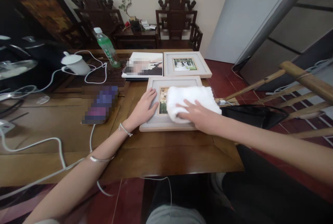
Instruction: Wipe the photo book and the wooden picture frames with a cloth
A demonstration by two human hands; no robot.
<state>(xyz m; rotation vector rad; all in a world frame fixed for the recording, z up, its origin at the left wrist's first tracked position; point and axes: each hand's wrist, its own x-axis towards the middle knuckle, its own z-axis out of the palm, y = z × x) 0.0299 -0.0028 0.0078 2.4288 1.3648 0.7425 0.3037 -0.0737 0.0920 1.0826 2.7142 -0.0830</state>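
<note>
A light wooden picture frame point(153, 124) lies flat on the brown wooden table point(161, 154) in front of me. My left hand point(144, 108) rests flat on the frame's left border, fingers stretched out. A folded white cloth point(191, 99) covers most of the frame's glass. My right hand point(199, 116) presses down on the cloth's near edge, fingers curled over it. A strip of the photo point(163, 100) shows between the two hands.
A second framed photo point(185, 64) and a photo book point(143, 65) lie farther back. A green bottle point(107, 47), a white lidded cup point(75, 63), a phone point(100, 105) and white cables point(59, 147) lie to the left. A black bag point(256, 115) and a wooden rack point(299, 78) stand to the right. Carved chairs point(177, 19) line the wall.
</note>
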